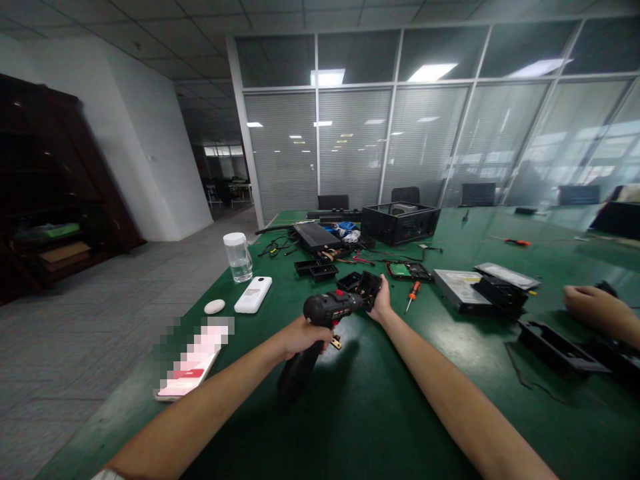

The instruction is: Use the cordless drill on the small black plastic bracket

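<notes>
My left hand [300, 337] is wrapped round the grip of a black cordless drill [327, 308] with red details. The drill points to the right, and its chuck end meets a small black plastic housing [369, 287]. My right hand [382, 301] grips that housing from its right side; some of the fingers are hidden behind it. Whether the bit touches a screw is too small to tell. A small brass-coloured piece [337, 343] shows just below my left hand. Black plastic trays [323, 272] and an orange-handled screwdriver [413, 291] lie nearby on the green table [400, 413].
On the left stand a water bottle [238, 259], a white power bank [253, 295] and a phone [193, 367]. Behind are a black computer case [400, 225] and cables. A circuit board [400, 269] and optical drive [455, 288] lie right, near another person's hand [590, 305].
</notes>
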`<action>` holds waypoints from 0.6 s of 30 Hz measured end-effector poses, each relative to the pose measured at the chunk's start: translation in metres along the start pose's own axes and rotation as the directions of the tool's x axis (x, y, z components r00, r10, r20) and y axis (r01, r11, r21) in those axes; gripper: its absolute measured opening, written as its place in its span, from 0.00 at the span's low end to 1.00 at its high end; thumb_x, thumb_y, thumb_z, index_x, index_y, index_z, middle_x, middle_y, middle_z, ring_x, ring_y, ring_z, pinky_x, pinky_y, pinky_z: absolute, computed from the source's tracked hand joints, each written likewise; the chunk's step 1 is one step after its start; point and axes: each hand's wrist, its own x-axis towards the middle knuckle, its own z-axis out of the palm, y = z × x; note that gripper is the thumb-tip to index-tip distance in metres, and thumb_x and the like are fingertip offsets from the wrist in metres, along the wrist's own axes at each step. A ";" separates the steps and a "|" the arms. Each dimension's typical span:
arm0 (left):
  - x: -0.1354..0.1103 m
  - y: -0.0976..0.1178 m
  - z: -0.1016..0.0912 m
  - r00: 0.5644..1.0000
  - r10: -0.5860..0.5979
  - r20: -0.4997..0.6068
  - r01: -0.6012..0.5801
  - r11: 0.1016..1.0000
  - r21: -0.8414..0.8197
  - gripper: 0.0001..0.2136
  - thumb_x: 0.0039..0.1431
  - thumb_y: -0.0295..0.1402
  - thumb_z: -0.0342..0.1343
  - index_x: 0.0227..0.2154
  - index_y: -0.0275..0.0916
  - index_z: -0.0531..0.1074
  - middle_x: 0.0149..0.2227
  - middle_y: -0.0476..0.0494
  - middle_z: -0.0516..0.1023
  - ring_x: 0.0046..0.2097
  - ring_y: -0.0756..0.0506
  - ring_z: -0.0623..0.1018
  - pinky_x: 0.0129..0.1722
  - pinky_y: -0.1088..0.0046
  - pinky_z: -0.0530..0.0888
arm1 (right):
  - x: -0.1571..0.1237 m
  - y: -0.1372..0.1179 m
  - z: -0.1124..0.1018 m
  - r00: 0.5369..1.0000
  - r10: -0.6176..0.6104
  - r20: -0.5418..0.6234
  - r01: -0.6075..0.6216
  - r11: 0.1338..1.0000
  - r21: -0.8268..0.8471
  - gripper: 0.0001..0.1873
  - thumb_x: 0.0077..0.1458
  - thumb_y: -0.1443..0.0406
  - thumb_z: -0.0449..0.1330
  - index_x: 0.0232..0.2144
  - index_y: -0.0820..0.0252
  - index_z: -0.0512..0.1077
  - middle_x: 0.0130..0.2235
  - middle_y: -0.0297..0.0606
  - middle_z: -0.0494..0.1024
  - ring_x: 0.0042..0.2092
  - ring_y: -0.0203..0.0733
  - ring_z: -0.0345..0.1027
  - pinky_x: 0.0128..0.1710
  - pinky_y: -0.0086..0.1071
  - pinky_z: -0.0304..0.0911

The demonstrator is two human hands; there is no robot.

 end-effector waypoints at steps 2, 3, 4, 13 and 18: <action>0.000 0.001 0.000 1.000 -0.001 0.002 0.001 1.000 -0.004 0.03 0.39 0.27 0.50 0.19 0.32 0.66 0.19 0.49 0.66 0.22 0.52 0.66 0.24 0.75 0.63 | -0.002 -0.001 0.002 1.000 0.002 0.000 -0.002 1.000 0.012 0.24 0.44 0.46 0.43 0.26 0.53 0.70 0.27 0.40 0.75 0.30 0.44 0.69 0.29 0.37 0.64; -0.001 0.002 0.001 1.000 -0.003 0.002 0.003 1.000 -0.007 0.03 0.38 0.28 0.50 0.19 0.32 0.66 0.19 0.49 0.66 0.22 0.52 0.66 0.24 0.76 0.63 | -0.003 -0.001 0.003 1.000 0.002 -0.001 -0.002 1.000 0.019 0.24 0.44 0.46 0.43 0.26 0.54 0.70 0.27 0.40 0.75 0.30 0.44 0.69 0.29 0.37 0.64; -0.001 0.002 0.001 1.000 -0.005 0.001 0.005 1.000 -0.010 0.03 0.38 0.28 0.50 0.19 0.32 0.66 0.19 0.49 0.66 0.22 0.52 0.66 0.24 0.76 0.63 | -0.003 -0.002 0.004 1.000 0.001 -0.001 -0.001 1.000 0.027 0.24 0.44 0.46 0.44 0.26 0.55 0.70 0.26 0.40 0.75 0.29 0.44 0.69 0.28 0.37 0.64; -0.001 0.002 0.000 1.000 -0.020 -0.002 0.020 0.999 -0.025 0.04 0.39 0.28 0.51 0.20 0.32 0.67 0.19 0.48 0.67 0.22 0.52 0.66 0.24 0.76 0.63 | -0.002 -0.005 0.003 0.998 0.053 -0.033 -0.050 0.995 0.090 0.22 0.43 0.49 0.43 0.26 0.51 0.71 0.26 0.46 0.75 0.26 0.43 0.69 0.25 0.39 0.63; 0.001 -0.001 -0.001 1.000 -0.016 -0.006 0.016 1.000 -0.016 0.04 0.39 0.27 0.50 0.21 0.32 0.67 0.20 0.48 0.67 0.22 0.52 0.67 0.24 0.75 0.63 | -0.001 -0.004 0.002 0.998 0.051 -0.032 -0.048 0.996 0.080 0.23 0.45 0.49 0.42 0.27 0.53 0.71 0.26 0.44 0.75 0.27 0.43 0.70 0.25 0.39 0.63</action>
